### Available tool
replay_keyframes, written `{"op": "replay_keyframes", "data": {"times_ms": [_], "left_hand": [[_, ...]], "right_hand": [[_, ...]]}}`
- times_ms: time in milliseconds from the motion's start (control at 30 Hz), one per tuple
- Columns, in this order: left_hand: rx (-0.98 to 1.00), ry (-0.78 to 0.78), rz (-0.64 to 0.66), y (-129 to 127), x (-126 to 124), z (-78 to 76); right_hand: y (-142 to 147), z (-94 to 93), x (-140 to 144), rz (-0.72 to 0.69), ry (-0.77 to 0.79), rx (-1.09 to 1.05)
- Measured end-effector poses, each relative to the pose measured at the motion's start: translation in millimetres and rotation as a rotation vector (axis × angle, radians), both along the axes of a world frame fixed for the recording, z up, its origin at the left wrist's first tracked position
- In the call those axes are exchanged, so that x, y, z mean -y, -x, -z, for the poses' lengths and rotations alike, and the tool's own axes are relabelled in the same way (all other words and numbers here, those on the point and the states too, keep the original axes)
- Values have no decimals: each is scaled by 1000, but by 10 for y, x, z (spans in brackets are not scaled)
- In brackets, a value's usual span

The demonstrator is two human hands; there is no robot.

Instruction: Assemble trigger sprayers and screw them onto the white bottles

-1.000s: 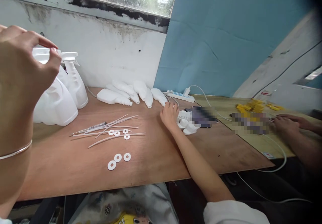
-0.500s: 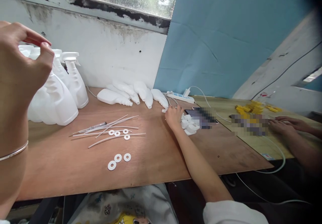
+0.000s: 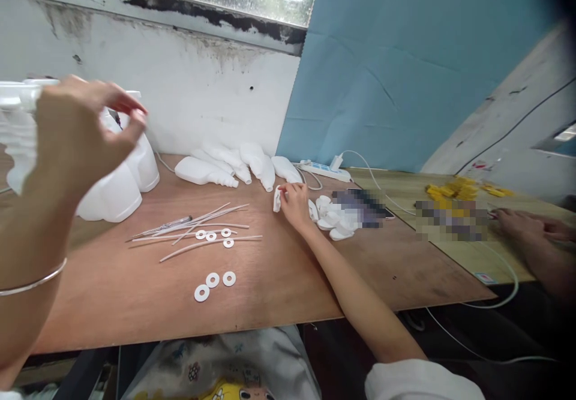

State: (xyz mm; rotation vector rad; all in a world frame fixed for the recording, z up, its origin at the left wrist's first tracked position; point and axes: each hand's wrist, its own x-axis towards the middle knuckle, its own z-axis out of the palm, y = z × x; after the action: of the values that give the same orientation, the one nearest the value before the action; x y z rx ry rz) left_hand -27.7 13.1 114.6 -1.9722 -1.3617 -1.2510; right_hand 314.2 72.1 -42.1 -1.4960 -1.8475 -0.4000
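Observation:
At the left, my left hand (image 3: 92, 127) is raised before the white spray bottles (image 3: 112, 193). Its fingers curve loosely towards the thumb, and nothing shows between them. My right hand (image 3: 294, 203) pinches a white trigger spray head (image 3: 276, 198) over the table, left of a pile of more white trigger heads (image 3: 336, 219). Several white empty bottles (image 3: 204, 172) lie on their sides by the wall. Thin clear tubes (image 3: 211, 239) rest mid-table with small white washers (image 3: 228, 243) on and beside them. More white washers (image 3: 212, 279) lie nearer to me.
A phone (image 3: 360, 202), partly blurred out, lies behind the trigger heads. A power strip (image 3: 326, 171) with a plugged-in white cable is by the blue sheet (image 3: 369, 76). Another person's hands (image 3: 524, 226) are at the far right, near yellow parts (image 3: 454, 191) on the adjoining table.
My right hand has drawn left from the pile, bringing a trigger spray head with it. My left hand has moved right and slightly down across the spray bottles.

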Motion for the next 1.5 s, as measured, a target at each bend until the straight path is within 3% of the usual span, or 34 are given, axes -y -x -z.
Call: {"op": "replay_keyframes", "data": {"times_ms": [33,100,200,300,367,500,633,767,933,1100,1200,1267,1367,1500], "left_hand": [[-71,31,33,-141,28,46],[-252,232,251,-423,96,218],[-477,562,545,-764,222,616],[-591,652,651,-904,328,979],[-588,696,665,-880,360,1103],[-514,952,803,-713,339,1140],[-442,1162,917,-612,280,1192],[-388,1223,936,-595,240,1299],[-257,1280,938,-586,207,1393],[-86,1249,965,-589,168,1462],[-52,1260,975,-578,154,1472],[-49,1351,992,-555,140,1464],[-78,1509,1041,-490,104,1430],[-41,1590,1021,-358,41,1351]], "right_hand": [[62,-8,28,-81,5,-28],[182,-22,104,-242,49,-91],[342,-32,252,-446,138,-197],[490,-22,401,-574,165,-263],[580,-5,480,-638,168,-256],[695,45,554,-694,134,-206],[689,73,523,-646,145,-184],[627,56,475,-581,241,-153],[612,45,456,-621,425,-305],[667,-55,561,-589,352,-400],[709,-148,671,-661,334,-427],[738,-175,730,-765,341,-421],[778,-137,775,-911,313,-380],[818,-23,783,-970,303,-329]]}}
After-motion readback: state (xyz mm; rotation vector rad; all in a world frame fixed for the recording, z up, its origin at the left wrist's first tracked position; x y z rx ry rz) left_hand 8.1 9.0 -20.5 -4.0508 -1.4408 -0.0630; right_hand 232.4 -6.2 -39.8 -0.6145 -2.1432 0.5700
